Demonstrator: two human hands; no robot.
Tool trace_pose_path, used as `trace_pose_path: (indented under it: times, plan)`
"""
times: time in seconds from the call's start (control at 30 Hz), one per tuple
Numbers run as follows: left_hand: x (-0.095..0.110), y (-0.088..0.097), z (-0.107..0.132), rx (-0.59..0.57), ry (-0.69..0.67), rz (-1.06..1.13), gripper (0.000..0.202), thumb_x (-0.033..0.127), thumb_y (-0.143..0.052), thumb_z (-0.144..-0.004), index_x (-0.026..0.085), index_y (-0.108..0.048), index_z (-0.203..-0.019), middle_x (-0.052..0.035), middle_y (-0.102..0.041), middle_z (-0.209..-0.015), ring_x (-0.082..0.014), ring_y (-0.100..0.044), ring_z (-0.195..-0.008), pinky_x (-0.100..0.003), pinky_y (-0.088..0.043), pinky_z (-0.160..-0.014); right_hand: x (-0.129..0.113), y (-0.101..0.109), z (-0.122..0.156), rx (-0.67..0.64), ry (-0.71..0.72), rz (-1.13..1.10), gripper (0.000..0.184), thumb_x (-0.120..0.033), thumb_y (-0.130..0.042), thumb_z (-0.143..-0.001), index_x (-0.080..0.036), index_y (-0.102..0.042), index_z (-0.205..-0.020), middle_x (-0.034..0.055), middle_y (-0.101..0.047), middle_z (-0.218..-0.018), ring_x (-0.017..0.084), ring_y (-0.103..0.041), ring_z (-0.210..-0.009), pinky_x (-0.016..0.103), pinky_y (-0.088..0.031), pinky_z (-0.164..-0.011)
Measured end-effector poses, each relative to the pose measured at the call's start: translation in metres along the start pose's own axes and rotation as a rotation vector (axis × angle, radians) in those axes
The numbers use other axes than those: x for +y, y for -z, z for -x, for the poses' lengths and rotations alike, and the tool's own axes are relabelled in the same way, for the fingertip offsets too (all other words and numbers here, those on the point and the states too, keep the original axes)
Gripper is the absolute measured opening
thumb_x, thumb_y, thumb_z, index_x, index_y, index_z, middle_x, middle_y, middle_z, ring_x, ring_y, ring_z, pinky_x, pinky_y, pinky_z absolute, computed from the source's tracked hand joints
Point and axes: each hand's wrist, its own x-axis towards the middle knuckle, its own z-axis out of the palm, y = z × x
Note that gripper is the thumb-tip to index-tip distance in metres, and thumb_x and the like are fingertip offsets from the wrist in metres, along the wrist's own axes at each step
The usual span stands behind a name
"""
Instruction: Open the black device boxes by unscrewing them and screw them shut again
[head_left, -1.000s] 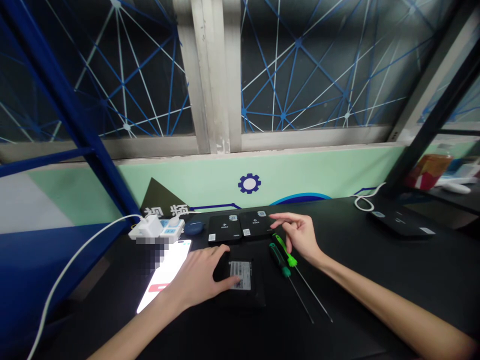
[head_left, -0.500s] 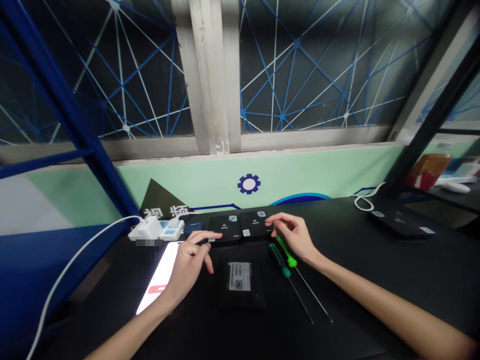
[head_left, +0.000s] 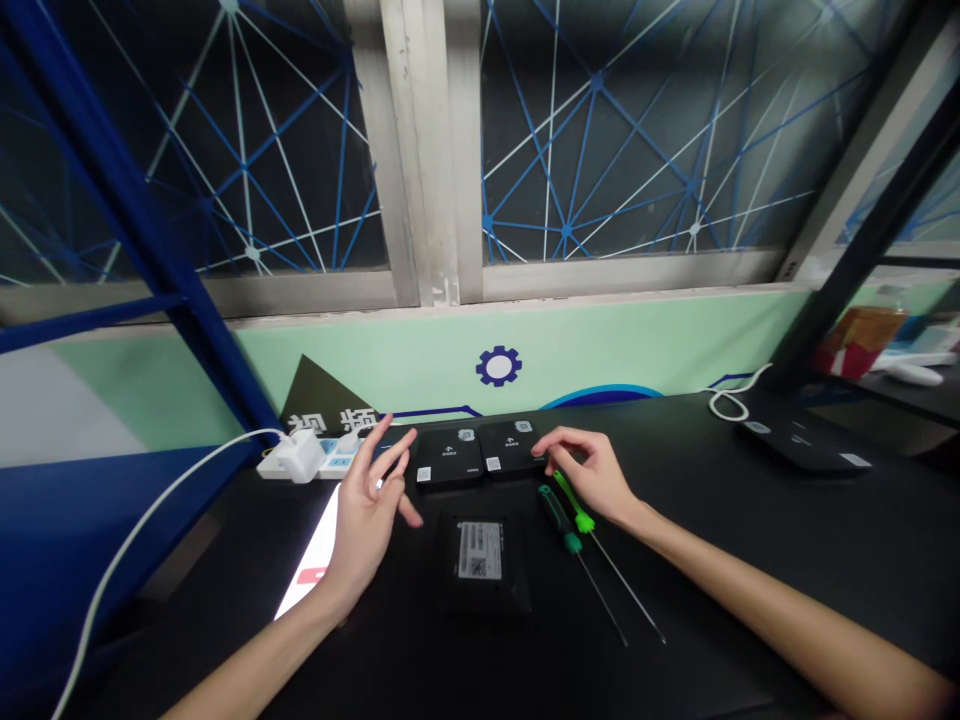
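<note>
My left hand (head_left: 369, 515) is raised above the lit screen of a phone (head_left: 307, 560), empty, its fingers spread. My right hand (head_left: 589, 468) has loosely bent fingers, a gap showing between index finger and thumb. Its fingertips are at the right edge of a flat black box (head_left: 510, 448); whether they press on it I cannot tell. A second black box (head_left: 448, 458) lies close beside the first on the left. Nearer to me lies a black device (head_left: 480, 595) with a white label facing up. Between it and my right forearm lie a dark green screwdriver (head_left: 559, 520) and a bright green screwdriver (head_left: 576, 508).
A white power strip (head_left: 341, 458) with a plugged-in charger (head_left: 300, 456) stands at the back left, its white cable running down the left side. Another flat black box (head_left: 802, 445) and a white cable loop (head_left: 727, 404) lie at the right. A wall and windows bound the back.
My left hand has lifted away from the left black box, its fingers now pointing up and apart, uncovering that box's corner label. My right hand has barely moved.
</note>
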Motion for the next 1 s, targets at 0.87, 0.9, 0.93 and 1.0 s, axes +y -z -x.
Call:
trace_pose_path:
  times: [0.87,0.9,0.93,1.0]
  plan:
    - [-0.006,0.001,-0.001,-0.107,0.139,-0.043,0.054,0.020,-0.063,-0.071,0.022,-0.010,-0.067,0.0072,-0.013,-0.063,-0.0094,-0.017,-0.055,-0.023,-0.022,-0.051,0.003,0.002,-0.004,0.312,-0.165,-0.181,0.050,-0.020,-0.062,-0.070,-0.024,-0.014,-0.058,-0.0081,-0.011,-0.056,0.008,-0.013,-0.050,0.026,-0.016,-0.046]
    - [-0.006,0.001,0.000,-0.120,0.156,-0.021,0.055,0.019,-0.064,-0.070,0.022,-0.009,-0.067,0.0073,-0.012,-0.063,-0.0094,-0.015,-0.055,-0.023,-0.020,-0.051,0.003,0.000,-0.003,0.347,-0.145,-0.259,0.050,-0.019,-0.061,-0.069,-0.024,-0.012,-0.057,-0.0082,-0.010,-0.056,0.008,-0.013,-0.049,0.026,-0.016,-0.046]
    - [-0.005,0.002,0.001,-0.121,0.165,-0.007,0.057,0.019,-0.064,-0.071,0.022,-0.007,-0.068,0.0073,-0.011,-0.062,-0.0094,-0.013,-0.055,-0.024,-0.019,-0.051,0.003,-0.001,-0.001,0.369,-0.120,-0.319,0.049,-0.019,-0.059,-0.069,-0.024,-0.012,-0.056,-0.0081,-0.009,-0.056,0.008,-0.013,-0.049,0.026,-0.018,-0.045]
    - [-0.002,0.003,0.003,-0.150,0.170,-0.017,0.060,0.021,-0.065,-0.071,0.022,-0.006,-0.067,0.0074,-0.009,-0.061,-0.0094,-0.010,-0.055,-0.024,-0.017,-0.051,0.001,-0.002,0.000,0.359,-0.068,-0.339,0.049,-0.020,-0.056,-0.071,-0.024,-0.010,-0.055,-0.0078,-0.009,-0.055,0.009,-0.014,-0.049,0.026,-0.019,-0.046]
